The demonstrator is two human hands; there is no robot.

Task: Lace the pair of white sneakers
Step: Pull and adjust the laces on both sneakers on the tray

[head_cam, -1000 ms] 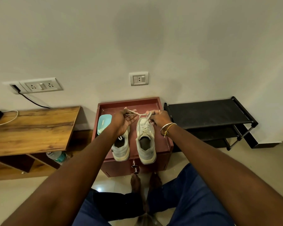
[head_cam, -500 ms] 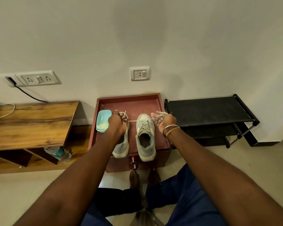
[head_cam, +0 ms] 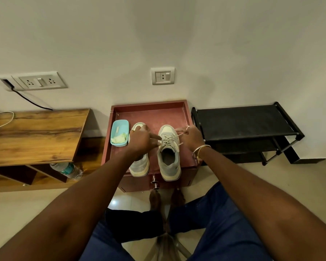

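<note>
Two white sneakers stand side by side, toes to the wall, on a red-brown cabinet top [head_cam: 154,114]. The right sneaker [head_cam: 169,159] has laces crossed over its tongue. My right hand [head_cam: 193,137] pinches a white lace end [head_cam: 179,135] at the shoe's upper right side. My left hand [head_cam: 142,141] hovers over the left sneaker [head_cam: 139,166] and hides its middle; its fingers point right and touch the laces at the right shoe's left edge. I cannot see whether that hand pinches the lace.
A light blue open box [head_cam: 119,135] lies left of the shoes. A wooden table [head_cam: 36,132] stands to the left with a water bottle [head_cam: 68,170] beneath it. A black shoe rack [head_cam: 245,122] stands to the right. My knees and bare feet are below the cabinet.
The lace was stretched taut between both hands; now my left hand has moved right to the right shoe's laces, and my right hand has come in closer to the shoe.
</note>
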